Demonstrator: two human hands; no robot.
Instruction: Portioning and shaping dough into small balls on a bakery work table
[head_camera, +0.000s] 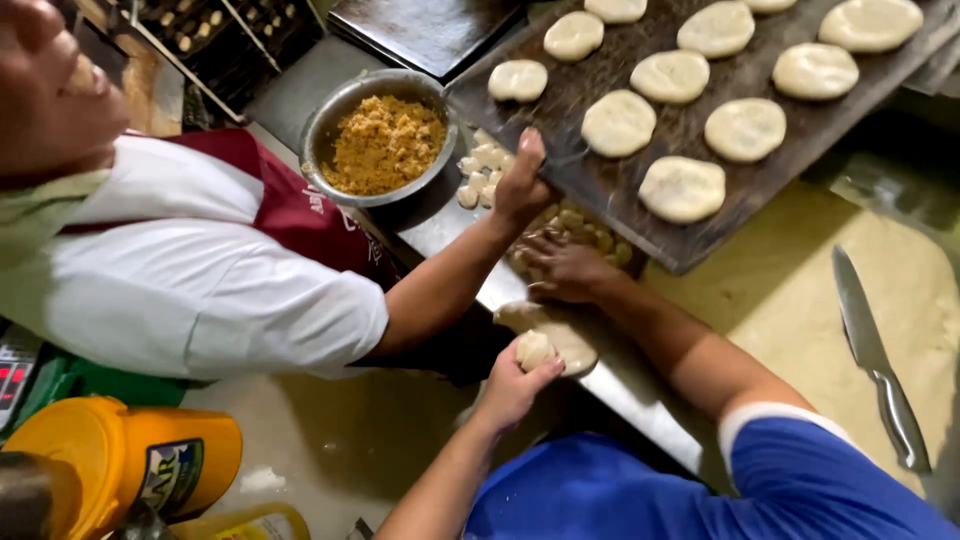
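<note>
My left hand (515, 385) is closed around a small pale dough ball (533, 350), held just beside a flattened piece of dough (570, 340) on the steel counter edge (620, 385). My right hand (565, 268) rests palm down on a heap of small dough pieces (590, 225) by the near corner of a dark board; whether it grips any is unclear. A co-worker's hand (520, 180), from a person in a white shirt and maroon apron, touches the board's edge next to more small dough pieces (478, 165).
The dark board (600, 180) carries several flattened dough rounds. A metal bowl (325, 125) of yellow crumbly filling stands at its left. A long knife (875, 360) lies on the floured surface at right. A yellow tub (130, 455) sits bottom left.
</note>
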